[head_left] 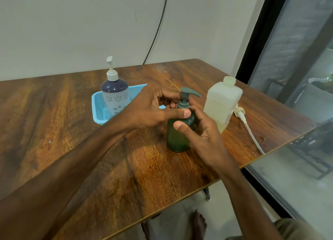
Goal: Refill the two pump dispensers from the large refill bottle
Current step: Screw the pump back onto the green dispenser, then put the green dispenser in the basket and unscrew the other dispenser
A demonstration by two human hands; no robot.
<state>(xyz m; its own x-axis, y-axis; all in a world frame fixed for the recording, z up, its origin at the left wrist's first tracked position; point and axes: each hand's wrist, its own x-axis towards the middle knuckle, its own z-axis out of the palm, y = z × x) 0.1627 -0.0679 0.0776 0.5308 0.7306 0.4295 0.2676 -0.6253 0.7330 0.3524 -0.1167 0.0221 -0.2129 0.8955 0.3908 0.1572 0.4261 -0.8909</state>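
We see the green dispenser [177, 138] upright on the table [72, 113], just beside the uncapped refill bottle [223, 102]. The left hand [146, 108] curls its fingers round the pump collar. The right hand [207, 140] grasps the body, thumb in front, its fingers probably wrapped behind. The other dispenser [115, 93] stands in a blue basket [97, 104]. A loose pump [248, 126] lies beside the refill bottle.

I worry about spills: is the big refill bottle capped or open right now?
Open. The refill bottle stands upright with its threaded neck bare; a white pump lies on the table beside it.
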